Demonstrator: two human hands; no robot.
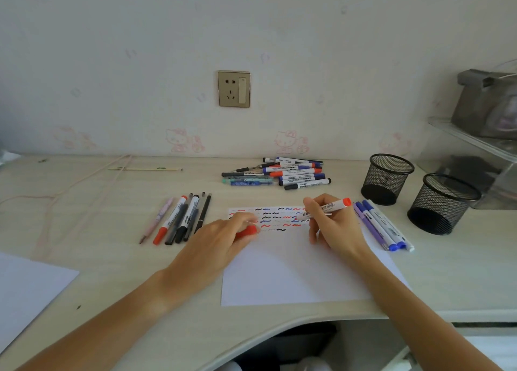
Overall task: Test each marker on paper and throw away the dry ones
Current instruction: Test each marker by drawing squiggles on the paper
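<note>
A white sheet of paper [293, 273] lies on the desk, its top covered with red, blue and black squiggles. My right hand [333, 225] grips a red whiteboard marker [331, 206] with its tip on the paper among the squiggles. My left hand [223, 239] rests on the paper's left edge and holds the marker's red cap [247, 230]. A pile of markers and pens [279, 173] lies behind the paper. One row of pens [181, 217] lies to the left, and a group of blue and purple markers [383, 225] to the right.
Two black mesh pen cups [387, 179] [442, 204] stand at the right, beside a clear shelf unit [470, 158]. Another white sheet [25, 292] lies at the front left. A pink cable [78, 186] trails across the desk's left side. A wall socket [234, 89] is above.
</note>
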